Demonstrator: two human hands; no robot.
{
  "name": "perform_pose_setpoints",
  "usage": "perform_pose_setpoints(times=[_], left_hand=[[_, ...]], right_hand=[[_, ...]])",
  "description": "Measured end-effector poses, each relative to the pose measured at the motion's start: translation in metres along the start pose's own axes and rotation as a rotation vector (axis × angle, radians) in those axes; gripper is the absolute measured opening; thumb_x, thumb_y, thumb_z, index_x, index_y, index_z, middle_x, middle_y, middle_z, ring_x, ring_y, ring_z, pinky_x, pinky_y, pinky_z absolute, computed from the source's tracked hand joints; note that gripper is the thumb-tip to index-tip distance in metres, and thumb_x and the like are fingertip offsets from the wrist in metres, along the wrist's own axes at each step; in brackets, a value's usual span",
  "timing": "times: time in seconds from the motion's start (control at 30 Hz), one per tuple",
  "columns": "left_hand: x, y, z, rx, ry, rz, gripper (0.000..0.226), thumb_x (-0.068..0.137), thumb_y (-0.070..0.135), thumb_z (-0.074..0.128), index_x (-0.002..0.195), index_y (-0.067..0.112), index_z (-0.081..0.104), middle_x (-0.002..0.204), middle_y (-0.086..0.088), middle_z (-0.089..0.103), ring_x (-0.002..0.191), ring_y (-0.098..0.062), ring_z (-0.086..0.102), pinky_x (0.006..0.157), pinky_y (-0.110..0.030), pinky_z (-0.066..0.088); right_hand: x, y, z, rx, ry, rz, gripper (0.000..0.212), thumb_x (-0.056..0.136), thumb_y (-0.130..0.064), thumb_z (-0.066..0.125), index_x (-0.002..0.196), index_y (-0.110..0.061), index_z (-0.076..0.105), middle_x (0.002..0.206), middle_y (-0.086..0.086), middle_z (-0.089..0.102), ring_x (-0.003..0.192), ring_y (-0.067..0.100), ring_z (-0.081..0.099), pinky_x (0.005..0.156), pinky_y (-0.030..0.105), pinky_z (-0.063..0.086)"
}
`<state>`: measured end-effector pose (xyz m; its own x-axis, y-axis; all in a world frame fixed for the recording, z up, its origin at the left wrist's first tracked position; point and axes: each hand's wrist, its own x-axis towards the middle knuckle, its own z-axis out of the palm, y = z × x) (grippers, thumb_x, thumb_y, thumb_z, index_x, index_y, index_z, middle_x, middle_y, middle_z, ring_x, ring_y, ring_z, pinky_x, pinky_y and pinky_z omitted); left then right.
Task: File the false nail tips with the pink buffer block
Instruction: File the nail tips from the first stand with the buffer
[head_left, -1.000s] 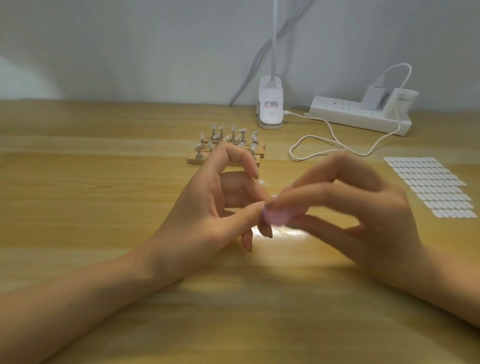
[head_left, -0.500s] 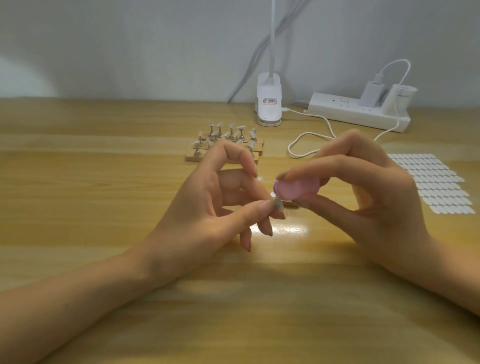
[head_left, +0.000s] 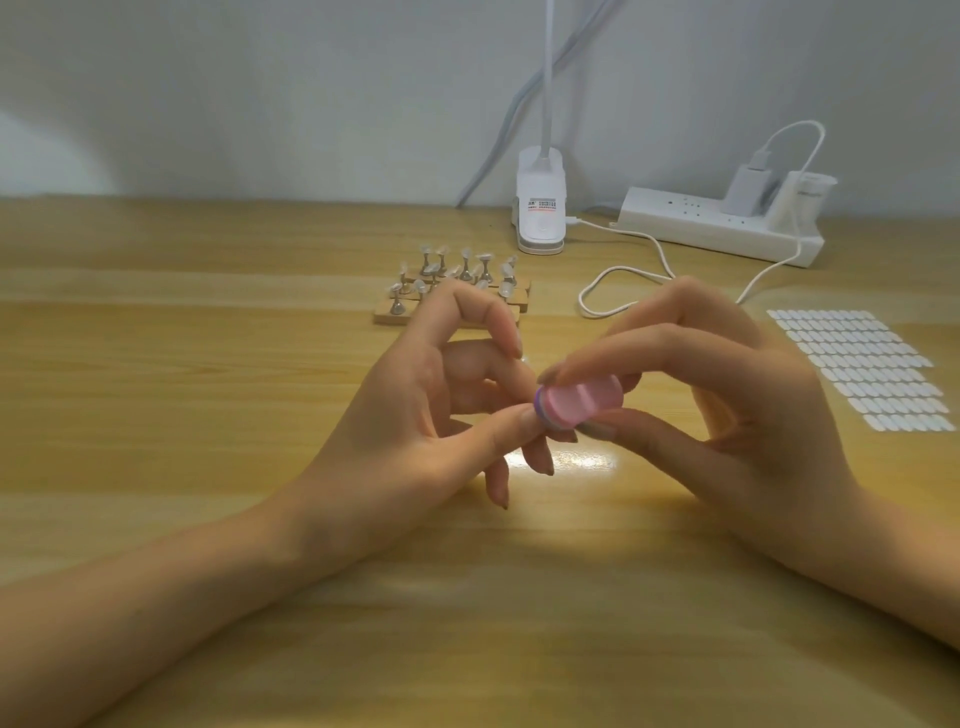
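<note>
Head view: small pink foam buffer block with a purple end layer (head_left: 582, 402), held above the middle of the pale wooden table (head_left: 208, 364), long axis running left to right, pinched by right hand (head_left: 737, 415) between forefinger on top and thumb beneath. Purple end set against thumb tip of left hand (head_left: 410, 431), fingers curled as for a pinch; false nail tip hidden behind the block, so hold on it not confirmable. Judged next: short strokes along that axis, driven from the right.
</note>
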<state>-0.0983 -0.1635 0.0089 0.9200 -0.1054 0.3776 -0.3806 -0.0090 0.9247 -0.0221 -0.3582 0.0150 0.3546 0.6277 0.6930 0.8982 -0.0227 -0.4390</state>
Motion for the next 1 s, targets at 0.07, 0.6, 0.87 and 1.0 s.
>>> perform_pose_setpoints(times=[0.07,0.6,0.87,1.0], left_hand=[[0.000,-0.001,-0.001,0.006,0.004,0.000,0.031,0.086,0.005,0.066,0.100,0.014,0.040,0.078,-0.006,0.072,0.064,-0.020,0.070,0.047,-0.027,0.050],[-0.001,-0.002,-0.001,0.011,-0.006,0.021,0.031,0.089,0.002,0.065,0.100,0.017,0.041,0.081,-0.011,0.074,0.064,-0.019,0.070,0.049,-0.026,0.051],[-0.002,-0.002,-0.001,-0.003,-0.001,0.022,0.034,0.091,0.003,0.070,0.100,0.024,0.044,0.081,-0.014,0.073,0.064,-0.023,0.071,0.049,-0.027,0.052],[-0.002,-0.003,-0.002,-0.015,0.005,0.018,0.034,0.090,0.003,0.070,0.101,0.021,0.043,0.077,-0.008,0.072,0.063,-0.024,0.071,0.049,-0.027,0.053]], right_hand=[[0.001,0.003,-0.003,-0.021,0.003,0.017,0.018,0.090,-0.020,0.069,0.108,-0.021,0.065,0.093,0.008,0.062,0.087,0.017,0.058,0.079,0.024,0.047],[-0.002,0.005,-0.003,-0.017,0.069,0.083,0.019,0.090,-0.020,0.067,0.108,-0.023,0.065,0.098,0.006,0.063,0.088,0.019,0.057,0.080,0.025,0.043],[-0.001,-0.001,-0.002,-0.076,0.036,-0.004,0.021,0.090,-0.019,0.068,0.111,-0.019,0.065,0.092,0.009,0.059,0.086,0.011,0.058,0.081,0.017,0.045],[-0.001,-0.002,-0.001,-0.082,0.023,-0.036,0.021,0.089,-0.019,0.070,0.110,-0.019,0.066,0.091,0.007,0.059,0.086,0.013,0.060,0.080,0.020,0.049]])
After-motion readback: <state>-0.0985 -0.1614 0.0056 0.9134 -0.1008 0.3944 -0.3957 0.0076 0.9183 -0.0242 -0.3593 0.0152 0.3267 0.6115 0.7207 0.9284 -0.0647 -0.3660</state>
